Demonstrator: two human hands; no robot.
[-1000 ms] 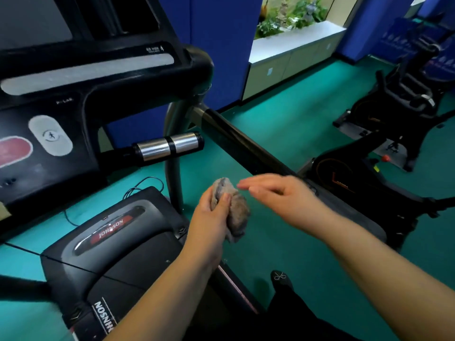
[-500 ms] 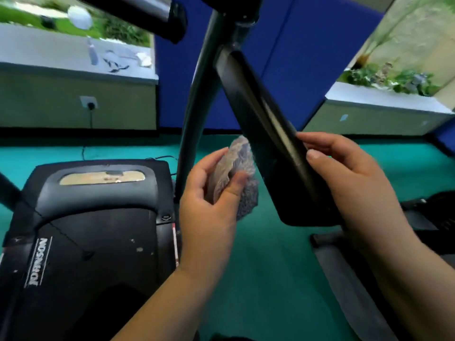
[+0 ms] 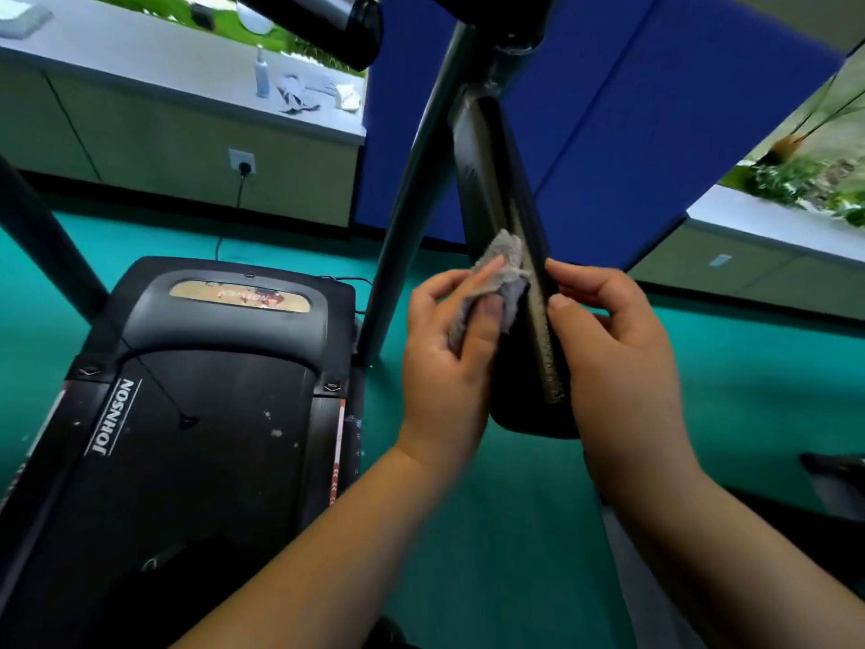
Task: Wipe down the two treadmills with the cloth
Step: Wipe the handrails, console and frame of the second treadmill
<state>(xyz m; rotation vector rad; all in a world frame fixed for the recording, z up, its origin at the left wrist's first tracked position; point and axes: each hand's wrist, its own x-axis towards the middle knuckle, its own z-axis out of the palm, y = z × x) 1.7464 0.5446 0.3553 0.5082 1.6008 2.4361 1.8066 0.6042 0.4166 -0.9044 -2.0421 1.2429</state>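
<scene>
Grey, crumpled cloth point(image 3: 503, 269) is bunched in the left hand point(image 3: 447, 363), with thumb and fingers curled round it, and pressed against the left face of the black handrail point(image 3: 487, 180) near its lower end. On the opposite edge the right hand point(image 3: 618, 358) grips the rail, fingers curled. Below and to the left lies the treadmill deck point(image 3: 201, 414). Half a second earlier the cloth stood just clear of the rail, and the right hand's fingers were looser.

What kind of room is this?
Probably a gym or fitness room. A black treadmill with a long belt stands on a green floor, and a cloth is held against its handrail, as if someone is cleaning the machines.
</scene>
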